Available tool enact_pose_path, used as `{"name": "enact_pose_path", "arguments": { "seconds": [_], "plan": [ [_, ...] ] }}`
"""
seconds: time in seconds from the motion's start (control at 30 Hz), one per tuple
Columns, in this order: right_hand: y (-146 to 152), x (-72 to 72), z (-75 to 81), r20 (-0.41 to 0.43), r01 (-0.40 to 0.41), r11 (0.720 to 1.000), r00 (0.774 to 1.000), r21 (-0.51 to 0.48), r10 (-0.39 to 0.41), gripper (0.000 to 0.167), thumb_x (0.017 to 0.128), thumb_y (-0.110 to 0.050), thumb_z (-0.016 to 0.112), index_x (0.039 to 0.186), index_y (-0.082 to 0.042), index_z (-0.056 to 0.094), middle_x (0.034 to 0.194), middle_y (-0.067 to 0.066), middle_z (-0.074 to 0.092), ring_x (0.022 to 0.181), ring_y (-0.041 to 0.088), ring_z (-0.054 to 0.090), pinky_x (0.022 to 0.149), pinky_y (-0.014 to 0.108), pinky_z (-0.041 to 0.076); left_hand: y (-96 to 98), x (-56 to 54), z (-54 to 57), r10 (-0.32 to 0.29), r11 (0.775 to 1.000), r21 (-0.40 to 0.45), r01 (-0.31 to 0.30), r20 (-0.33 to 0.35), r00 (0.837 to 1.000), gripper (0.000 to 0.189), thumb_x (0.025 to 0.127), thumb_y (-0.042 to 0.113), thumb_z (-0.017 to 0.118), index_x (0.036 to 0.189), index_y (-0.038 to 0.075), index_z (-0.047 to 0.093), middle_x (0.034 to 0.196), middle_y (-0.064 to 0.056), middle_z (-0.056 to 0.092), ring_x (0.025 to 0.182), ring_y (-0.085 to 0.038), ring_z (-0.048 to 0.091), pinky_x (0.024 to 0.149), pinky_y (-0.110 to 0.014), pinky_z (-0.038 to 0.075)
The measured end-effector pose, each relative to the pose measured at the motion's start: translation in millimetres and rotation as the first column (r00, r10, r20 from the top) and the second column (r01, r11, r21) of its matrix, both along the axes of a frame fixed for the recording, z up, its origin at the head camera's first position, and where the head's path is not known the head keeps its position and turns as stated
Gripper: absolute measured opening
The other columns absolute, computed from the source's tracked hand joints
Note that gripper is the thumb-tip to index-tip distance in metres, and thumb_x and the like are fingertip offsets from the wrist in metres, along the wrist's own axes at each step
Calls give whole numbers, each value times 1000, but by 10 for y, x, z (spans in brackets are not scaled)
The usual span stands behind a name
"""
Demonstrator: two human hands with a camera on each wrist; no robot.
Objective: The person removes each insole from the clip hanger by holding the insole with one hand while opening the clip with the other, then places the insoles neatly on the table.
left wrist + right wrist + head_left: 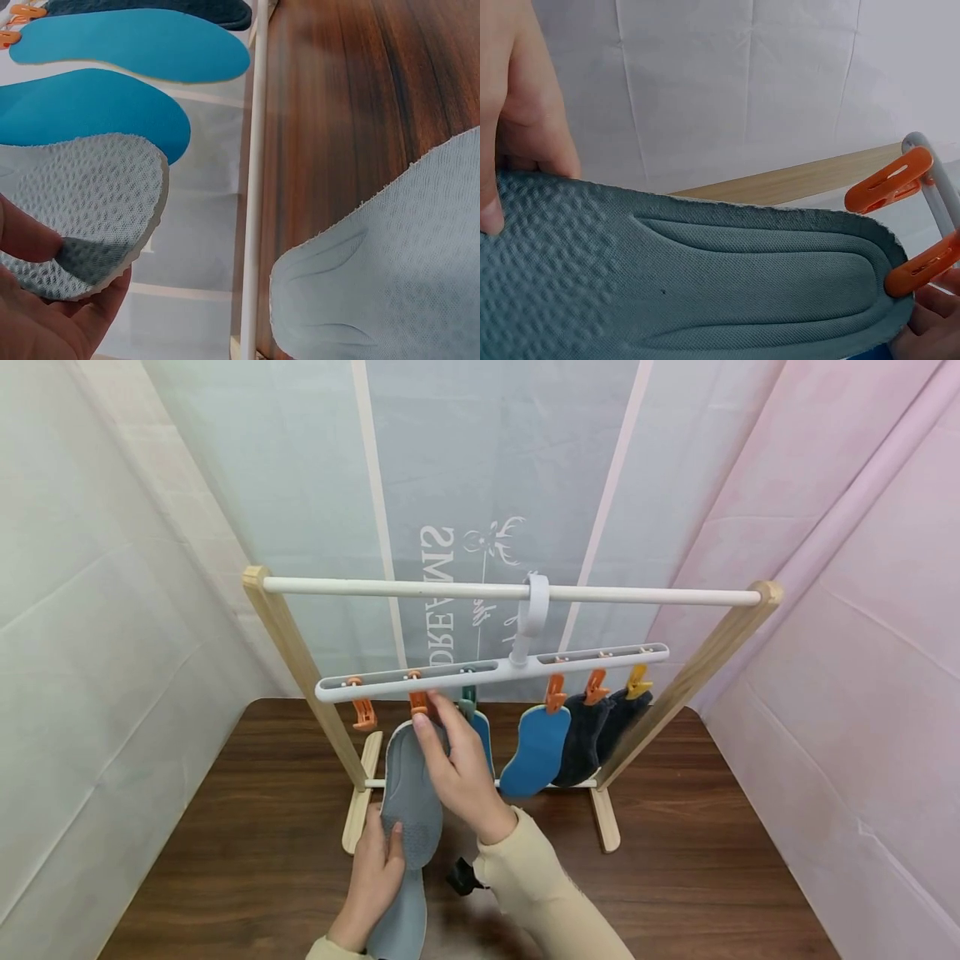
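Observation:
My left hand point(377, 867) pinches the broad lower end of a grey insole point(412, 793), thumb on its dimpled face and fingers behind. The insole's narrow end reaches up to an orange clip point(417, 695) on a white hanger point(487, 673). My right hand point(467, 770) has its thumb and forefinger at this clip. In the right wrist view the clip point(922, 266) overlaps the insole's rounded edge, with right-hand fingers point(934, 315) behind them. A second grey insole point(402, 917) lies on the table below my left hand.
The hanger hooks over the white rod of a wooden rack point(675, 693). Another orange clip point(363, 706) hangs at its left end. Two blue insoles, one in front point(536, 750), and dark insoles point(581, 743) hang further right. A black object point(464, 877) sits by my right cuff.

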State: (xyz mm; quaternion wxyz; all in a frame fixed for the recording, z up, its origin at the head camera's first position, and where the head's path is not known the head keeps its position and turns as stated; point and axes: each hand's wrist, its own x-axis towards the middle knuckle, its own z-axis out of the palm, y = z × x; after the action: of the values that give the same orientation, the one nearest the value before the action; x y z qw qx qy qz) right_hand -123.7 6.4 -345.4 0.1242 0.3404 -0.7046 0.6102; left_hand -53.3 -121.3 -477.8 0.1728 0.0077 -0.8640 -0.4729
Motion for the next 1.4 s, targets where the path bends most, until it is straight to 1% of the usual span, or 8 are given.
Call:
{"name": "enact_pose_path", "arguments": {
  "seconds": [0.2,0.4,0.57,0.77,1.0,1.13,1.27,1.4],
  "plan": [
    [-13,-29,11,17,-49,998,999,-36,49,44,103,-10,41,146,-7,34,145,12,44,130,28,47,106,31,41,4,3,-2,9,1000,-5,-9,-5,1000,26,92,-10,48,116,-5,44,109,-23,62,103,-38,61,82,-50,48],
    [-14,-34,27,24,-77,995,997,-61,78,43,102,-6,42,145,-6,35,144,14,45,130,27,48,107,33,41,4,3,-4,19,1000,-11,-19,-1,1000,26,91,-10,48,116,-6,45,108,-23,61,103,-38,60,82,-50,48],
    [-17,-23,51,84,-90,991,992,-103,99,42,102,-10,44,143,-5,38,142,14,46,131,26,47,107,31,40,8,9,0,25,1000,-15,-25,2,1000,25,91,-9,48,116,-6,45,106,-23,62,101,-37,61,80,-49,48],
    [-36,-27,71,149,-117,972,978,-205,149,40,101,-15,48,139,-2,43,135,20,52,128,32,49,104,33,44,12,21,8,22,1000,-5,-22,9,1000,26,91,-9,48,117,-6,45,109,-24,62,103,-38,61,82,-51,48],
    [-73,-54,81,186,-118,934,964,-337,189,43,95,-23,61,128,5,55,120,28,60,115,35,58,101,40,47,13,39,19,32,999,-8,-32,1,999,27,91,-10,49,117,-6,45,107,-22,62,102,-36,61,81,-49,48],
    [-99,-72,90,189,-108,912,962,-396,196,45,92,-22,64,124,9,57,118,32,60,113,26,62,100,40,48,15,46,27,30,1000,-4,-30,2,1000,26,91,-9,49,117,-5,45,107,-22,62,101,-35,61,80,-47,48],
    [-114,-75,108,197,-76,903,965,-423,174,43,91,-19,67,121,11,59,115,34,61,108,16,65,94,40,52,23,60,31,32,999,-1,-32,3,999,25,91,-9,49,116,-5,46,108,-22,62,101,-35,61,80,-47,48],
    [-126,-79,111,209,-31,899,969,-436,134,38,90,-14,67,118,11,62,113,33,62,103,19,68,90,41,54,32,85,32,40,999,-13,-40,4,999,23,90,-8,50,113,-4,48,104,-21,64,98,-33,62,79,-45,49]
  ]
}}
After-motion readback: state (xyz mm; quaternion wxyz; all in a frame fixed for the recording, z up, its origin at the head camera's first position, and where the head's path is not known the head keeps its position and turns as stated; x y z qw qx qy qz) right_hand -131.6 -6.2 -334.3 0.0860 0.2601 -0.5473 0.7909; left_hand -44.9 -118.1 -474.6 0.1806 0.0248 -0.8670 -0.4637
